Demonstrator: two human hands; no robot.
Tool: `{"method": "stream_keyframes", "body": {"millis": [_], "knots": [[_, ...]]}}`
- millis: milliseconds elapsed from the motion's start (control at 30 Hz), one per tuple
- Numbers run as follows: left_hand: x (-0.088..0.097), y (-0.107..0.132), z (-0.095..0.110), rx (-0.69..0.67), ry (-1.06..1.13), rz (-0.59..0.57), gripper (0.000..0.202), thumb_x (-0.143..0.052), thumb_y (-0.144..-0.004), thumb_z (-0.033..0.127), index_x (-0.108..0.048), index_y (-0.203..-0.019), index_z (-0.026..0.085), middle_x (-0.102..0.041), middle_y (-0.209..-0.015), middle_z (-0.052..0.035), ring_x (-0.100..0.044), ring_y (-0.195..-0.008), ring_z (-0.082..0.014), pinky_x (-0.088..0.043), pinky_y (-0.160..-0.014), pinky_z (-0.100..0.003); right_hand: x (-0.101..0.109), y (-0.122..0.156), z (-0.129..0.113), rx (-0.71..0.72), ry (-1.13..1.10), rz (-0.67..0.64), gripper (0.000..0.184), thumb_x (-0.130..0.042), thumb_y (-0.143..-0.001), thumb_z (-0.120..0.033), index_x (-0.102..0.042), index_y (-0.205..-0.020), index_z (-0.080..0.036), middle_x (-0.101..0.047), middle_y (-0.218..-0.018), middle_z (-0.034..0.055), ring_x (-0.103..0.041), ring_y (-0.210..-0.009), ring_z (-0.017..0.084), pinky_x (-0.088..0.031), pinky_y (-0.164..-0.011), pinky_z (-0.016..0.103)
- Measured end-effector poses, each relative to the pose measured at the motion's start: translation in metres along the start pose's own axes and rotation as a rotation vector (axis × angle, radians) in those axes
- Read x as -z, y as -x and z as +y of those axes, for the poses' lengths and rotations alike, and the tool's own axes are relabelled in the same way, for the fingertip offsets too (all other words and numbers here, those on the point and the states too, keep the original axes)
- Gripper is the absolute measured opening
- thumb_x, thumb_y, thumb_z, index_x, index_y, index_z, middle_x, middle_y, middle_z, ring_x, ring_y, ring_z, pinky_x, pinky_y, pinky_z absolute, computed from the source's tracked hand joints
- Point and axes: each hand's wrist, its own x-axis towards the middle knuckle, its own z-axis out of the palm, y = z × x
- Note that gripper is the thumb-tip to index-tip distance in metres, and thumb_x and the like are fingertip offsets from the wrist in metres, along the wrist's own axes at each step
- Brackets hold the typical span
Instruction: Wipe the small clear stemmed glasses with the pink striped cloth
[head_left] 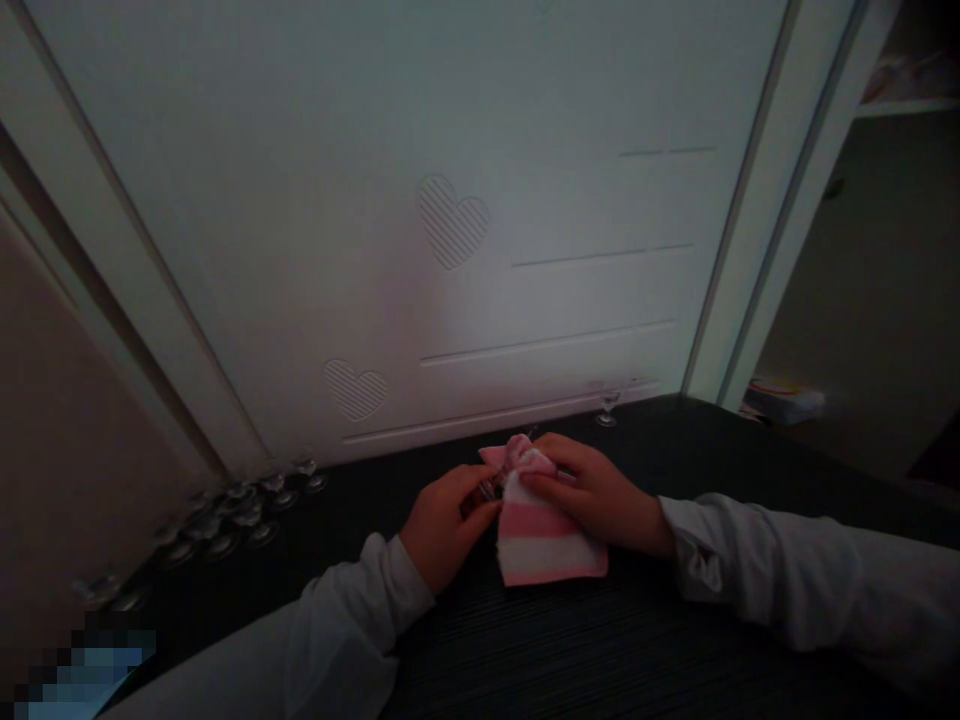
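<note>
My left hand (448, 518) is closed around a small glass (491, 488), mostly hidden by fingers and fabric; only a shiny bit of it shows. A pink-and-white striped cloth (544, 553) is gripped in my right hand (596, 490), bunched at the top against the glass. Its lower part hangs down flat towards me. Both hands meet just above the dark tabletop (480, 650), near the middle of the view.
Several small stemmed glasses (214, 525) stand grouped at the table's left end. One more stemmed glass (607, 408) is at the back, right of the hands. Behind the table rises a white panel (555, 200) with carved hearts. A pixelated bluish patch covers the lower left corner.
</note>
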Motion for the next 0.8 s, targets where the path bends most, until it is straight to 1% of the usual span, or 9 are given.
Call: {"method": "stream_keyframes", "body": {"millis": [133, 200, 300, 367, 500, 600, 733, 800], "knots": [[-0.0008, 0.0038, 0.0008, -0.017, -0.022, -0.04, 0.027, -0.055, -0.074, 0.021, -0.056, -0.101, 0.018, -0.062, -0.091, -0.0022, -0.055, -0.076, -0.015, -0.043, -0.072, -0.028, -0.0014, 0.0006, 0.0029, 0.011, -0.107, -0.022, 0.01, -0.052, -0.077, -0.02, -0.057, -0.085, -0.016, -0.051, -0.09, 0.0038, -0.05, -0.086, 0.015, -0.04, -0.079, 0.03], [-0.0009, 0.0042, 0.0013, -0.009, -0.016, -0.05, 0.028, -0.055, -0.074, 0.023, -0.055, -0.101, 0.017, -0.062, -0.092, -0.0025, -0.056, -0.077, -0.0153, -0.044, -0.073, -0.027, -0.0028, 0.0013, 0.0048, -0.008, -0.161, -0.031, 0.011, -0.051, -0.078, -0.021, -0.057, -0.088, -0.017, -0.05, -0.091, 0.0033, -0.05, -0.087, 0.015, -0.041, -0.079, 0.029], [-0.001, 0.0027, 0.0015, 0.039, 0.001, -0.055, 0.029, -0.055, -0.074, 0.024, -0.055, -0.102, 0.017, -0.063, -0.092, -0.0033, -0.056, -0.076, -0.0157, -0.044, -0.071, -0.027, -0.004, 0.0022, 0.0065, -0.029, -0.194, -0.041, 0.012, -0.05, -0.08, -0.022, -0.056, -0.09, -0.018, -0.05, -0.09, 0.0029, -0.051, -0.084, 0.014, -0.042, -0.076, 0.029], [-0.001, 0.0012, 0.001, 0.053, 0.017, -0.044, 0.029, -0.055, -0.074, 0.024, -0.056, -0.102, 0.016, -0.063, -0.092, -0.0039, -0.057, -0.076, -0.0158, -0.044, -0.071, -0.027, -0.0038, 0.0025, 0.0063, -0.025, -0.186, -0.044, 0.012, -0.049, -0.081, -0.022, -0.056, -0.089, -0.018, -0.05, -0.09, 0.0029, -0.051, -0.084, 0.014, -0.042, -0.075, 0.029], [-0.0013, -0.0004, -0.0007, 0.025, 0.022, -0.014, 0.029, -0.055, -0.074, 0.023, -0.056, -0.102, 0.017, -0.062, -0.095, -0.0035, -0.056, -0.082, -0.0163, -0.043, -0.074, -0.028, -0.0015, 0.0017, 0.0042, 0.005, -0.126, -0.058, 0.012, -0.047, -0.082, -0.021, -0.056, -0.087, -0.018, -0.052, -0.091, 0.003, -0.051, -0.084, 0.014, -0.041, -0.075, 0.028], [-0.0014, 0.0002, -0.002, 0.025, -0.007, -0.013, 0.028, -0.055, -0.074, 0.022, -0.057, -0.101, 0.017, -0.062, -0.092, -0.0032, -0.056, -0.079, -0.0158, -0.044, -0.072, -0.027, 0.0004, 0.0006, 0.0033, 0.017, -0.071, -0.066, 0.013, -0.047, -0.081, -0.02, -0.056, -0.09, -0.017, -0.054, -0.091, 0.0035, -0.051, -0.085, 0.015, -0.04, -0.076, 0.029], [-0.0013, 0.0017, -0.0024, 0.008, -0.042, -0.036, 0.028, -0.055, -0.073, 0.022, -0.057, -0.101, 0.016, -0.062, -0.087, -0.0032, -0.056, -0.075, -0.0155, -0.044, -0.07, -0.027, 0.0014, 0.0004, 0.003, -0.017, -0.019, -0.07, 0.011, -0.05, -0.079, -0.022, -0.057, -0.084, -0.016, -0.054, -0.083, 0.003, -0.052, -0.077, 0.015, -0.041, -0.07, 0.029], [-0.0011, 0.0019, -0.0018, 0.004, -0.044, -0.047, 0.028, -0.055, -0.073, 0.021, -0.057, -0.101, 0.018, -0.062, -0.087, -0.0023, -0.055, -0.073, -0.0148, -0.044, -0.069, -0.027, 0.001, 0.0009, 0.0028, -0.02, -0.029, -0.076, 0.01, -0.052, -0.077, -0.02, -0.058, -0.084, -0.016, -0.054, -0.083, 0.0026, -0.051, -0.078, 0.015, -0.041, -0.071, 0.029]]}}
